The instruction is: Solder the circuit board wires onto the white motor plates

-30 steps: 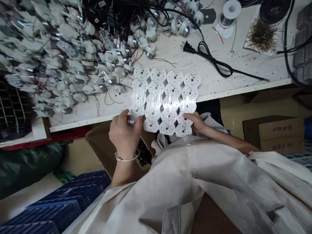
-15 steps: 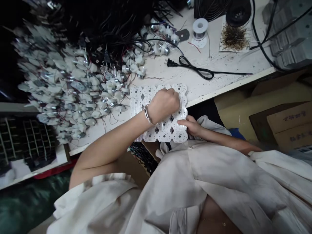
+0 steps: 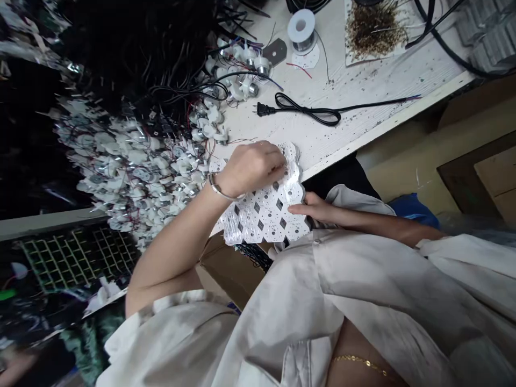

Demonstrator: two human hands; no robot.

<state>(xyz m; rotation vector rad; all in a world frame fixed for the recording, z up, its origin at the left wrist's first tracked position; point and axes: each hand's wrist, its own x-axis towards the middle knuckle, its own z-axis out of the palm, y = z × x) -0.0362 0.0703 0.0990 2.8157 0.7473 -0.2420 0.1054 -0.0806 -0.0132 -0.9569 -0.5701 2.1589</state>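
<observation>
White aluminium-backed LED PCB panel [image 3: 266, 212] is held at about frame centre, over the front edge of the workbench [image 3: 346, 115], and tbh not much looks done on it yet: the hexagon boards are joined in one sheet, none seem snapped off, and no parts can be made out on the side in view. The left hand [image 3: 252, 169], with a metal bangle [image 3: 217, 188] on its wrist, is curled over the upper end of the panel, fingers bent down onto it, though whether anything is actually pinched can't be told since the fingertips are hidden. The right hand [image 3: 312, 210] is kept open, fingers stretched along the lower edge and steadying it. A huge heap of small white-capped motors with wires [image 3: 133, 172] is piled up left of the panel, with a black power cord and plug [image 3: 306, 110] and a solder spool [image 3: 302, 31] up top. As for containers, a cardboard box [image 3: 229, 274] sits below the panel with dark wires [image 3: 250, 255] visible in it, while a wire-grid crate [image 3: 76, 258] is seen at lower left, its contents too dark to make out properly.
</observation>
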